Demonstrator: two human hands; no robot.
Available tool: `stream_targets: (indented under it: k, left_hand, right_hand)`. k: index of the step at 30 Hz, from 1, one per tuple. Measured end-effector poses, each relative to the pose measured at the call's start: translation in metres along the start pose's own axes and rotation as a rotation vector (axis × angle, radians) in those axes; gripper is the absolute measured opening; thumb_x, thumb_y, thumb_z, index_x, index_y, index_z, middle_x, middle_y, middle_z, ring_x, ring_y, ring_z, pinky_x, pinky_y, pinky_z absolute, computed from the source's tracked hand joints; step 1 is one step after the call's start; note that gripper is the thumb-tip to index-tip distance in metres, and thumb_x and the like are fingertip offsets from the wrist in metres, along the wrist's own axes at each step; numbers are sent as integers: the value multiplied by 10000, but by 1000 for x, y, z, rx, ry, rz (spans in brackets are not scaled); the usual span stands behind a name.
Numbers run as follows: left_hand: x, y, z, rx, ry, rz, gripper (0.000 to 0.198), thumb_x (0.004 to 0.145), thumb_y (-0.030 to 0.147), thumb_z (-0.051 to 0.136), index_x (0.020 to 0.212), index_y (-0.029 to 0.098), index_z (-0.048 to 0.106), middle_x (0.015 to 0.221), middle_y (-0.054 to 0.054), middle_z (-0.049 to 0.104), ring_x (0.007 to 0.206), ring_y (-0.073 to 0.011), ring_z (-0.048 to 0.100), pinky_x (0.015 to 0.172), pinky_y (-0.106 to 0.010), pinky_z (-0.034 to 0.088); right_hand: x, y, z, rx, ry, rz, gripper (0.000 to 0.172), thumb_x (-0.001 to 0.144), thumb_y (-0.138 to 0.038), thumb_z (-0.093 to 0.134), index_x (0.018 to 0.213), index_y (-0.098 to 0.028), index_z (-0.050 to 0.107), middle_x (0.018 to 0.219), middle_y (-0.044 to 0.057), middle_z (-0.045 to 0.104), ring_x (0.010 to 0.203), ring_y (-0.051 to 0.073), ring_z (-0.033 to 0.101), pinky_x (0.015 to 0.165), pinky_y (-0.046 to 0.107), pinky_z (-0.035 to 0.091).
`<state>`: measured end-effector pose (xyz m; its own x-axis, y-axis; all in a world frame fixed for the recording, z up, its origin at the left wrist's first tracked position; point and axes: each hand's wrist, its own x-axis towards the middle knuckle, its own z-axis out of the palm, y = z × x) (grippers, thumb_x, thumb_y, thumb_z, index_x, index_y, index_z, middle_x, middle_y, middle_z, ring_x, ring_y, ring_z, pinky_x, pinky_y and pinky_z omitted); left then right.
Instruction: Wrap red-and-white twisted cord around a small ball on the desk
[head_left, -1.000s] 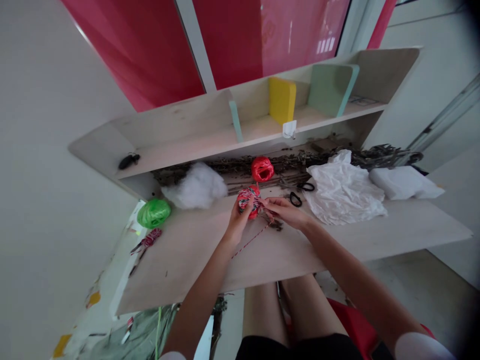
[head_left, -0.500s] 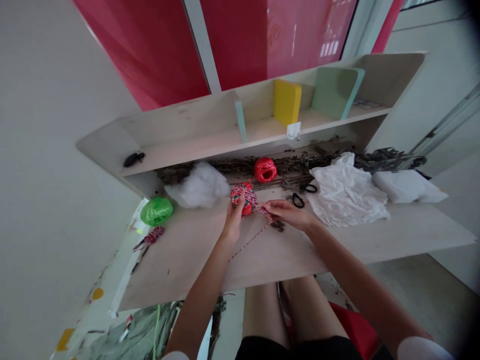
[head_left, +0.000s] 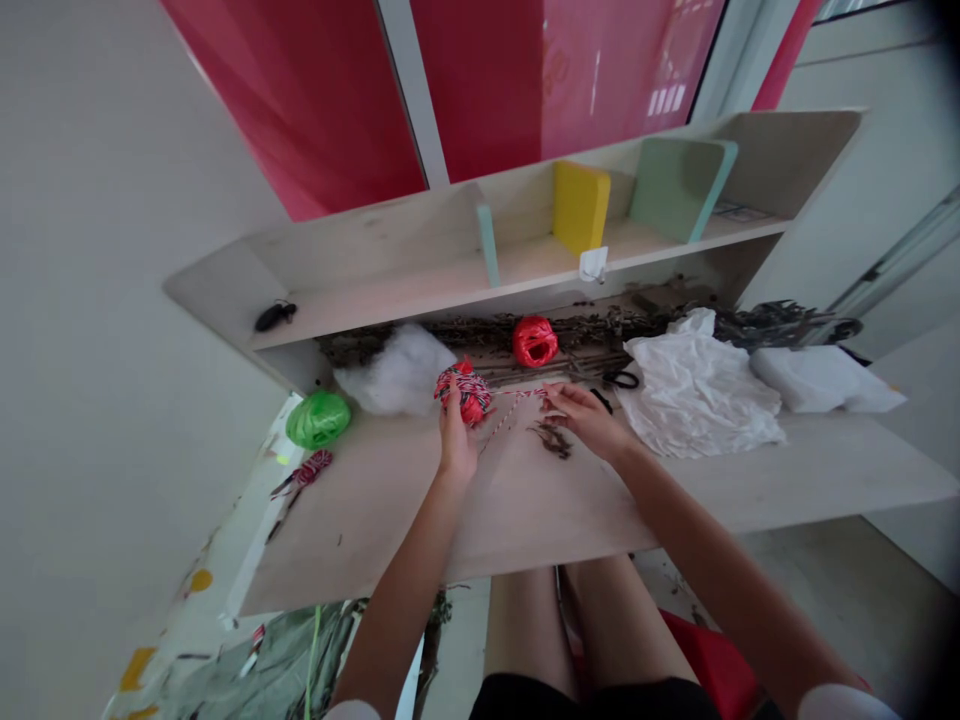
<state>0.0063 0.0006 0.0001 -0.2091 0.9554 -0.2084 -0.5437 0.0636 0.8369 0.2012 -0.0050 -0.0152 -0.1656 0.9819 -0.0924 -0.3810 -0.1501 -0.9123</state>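
Observation:
My left hand [head_left: 457, 435] is closed around a ball wound with red, white and dark cord [head_left: 466, 392], held just above the desk. To its right, my right hand [head_left: 581, 412] pinches a red-and-white twisted cord [head_left: 525, 393]. That cord runs taut from the ball to my right fingertips, and a loose length slants down from it toward the desk. Below the cord lies a small clump of dried plant bits [head_left: 553, 438]. Black-handled scissors [head_left: 621, 380] rest beyond my right hand, partly hidden by it.
Behind my hands lie white stuffing [head_left: 401, 370], a red ball of plastic twine [head_left: 535, 341] and dried stems. Crumpled white paper [head_left: 701, 385] is at right. A green twine ball [head_left: 318, 419] and a small red-white cord bundle [head_left: 311, 467] are at left. A shelf [head_left: 405, 280] overhangs the back.
My hands have moved apart: the left went left with the ball, the right went slightly right. The cord between them is longer and straighter. The view has shifted slightly.

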Motion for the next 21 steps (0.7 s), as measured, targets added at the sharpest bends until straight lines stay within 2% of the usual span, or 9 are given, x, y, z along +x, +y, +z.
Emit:
stream_targets:
  k: [4, 7, 9, 11, 14, 17, 21]
  left_hand:
    - [-1, -4, 2, 70, -5, -15, 644, 764, 511, 673, 1357, 325, 504, 1158, -30, 659, 845, -183, 676, 699, -295, 550]
    - [-3, -3, 3, 69, -33, 1, 651, 754, 535, 675, 1351, 334, 512, 1151, -26, 662, 865, -193, 675, 701, -302, 552]
    - [-4, -1, 3, 56, -43, 21, 646, 756, 524, 678, 1353, 346, 508, 1201, -24, 643, 923, -200, 665, 708, -298, 553]
    - [-5, 1, 2, 49, -28, 25, 626, 767, 505, 673, 1351, 354, 508, 1245, -24, 621, 965, -203, 650, 704, -290, 551]
    - [-4, 2, 3, 42, 3, 1, 593, 793, 485, 646, 1352, 344, 505, 1256, -34, 609, 934, -196, 642, 690, -286, 548]
    - [-1, 3, 2, 17, 39, 0, 582, 818, 483, 610, 1364, 321, 489, 1252, -51, 602, 895, -177, 638, 694, -280, 545]
    - [1, 7, -1, -96, 90, 99, 594, 821, 532, 577, 1378, 381, 437, 1256, -25, 595, 871, -150, 642, 715, -259, 530]
  right_hand:
    - [1, -3, 0, 206, -49, 91, 336, 685, -450, 777, 854, -234, 581, 904, 39, 689, 852, 198, 672, 757, 346, 515]
    - [3, -7, -1, 237, -55, 158, 329, 761, -520, 690, 808, -234, 532, 789, 16, 674, 721, 173, 660, 720, 342, 514]
    - [3, -11, -1, 228, -66, 167, 400, 775, -593, 644, 739, -229, 482, 604, -32, 575, 533, 127, 560, 656, 316, 500]
    - [1, -15, -1, 214, -94, 156, 474, 759, -664, 616, 696, -227, 446, 455, -86, 386, 381, 84, 358, 557, 283, 454]
    - [-3, -19, -1, 187, -122, 143, 534, 734, -753, 558, 726, -226, 477, 421, -115, 199, 343, 62, 117, 397, 254, 272]
    - [-5, -20, -2, 168, -119, 126, 556, 725, -771, 544, 798, -221, 517, 472, -103, 221, 374, 64, 75, 371, 260, 117]
    - [-5, -22, -2, 180, -52, 52, 503, 723, -714, 610, 816, -228, 519, 517, -90, 222, 418, 72, 127, 393, 254, 125]
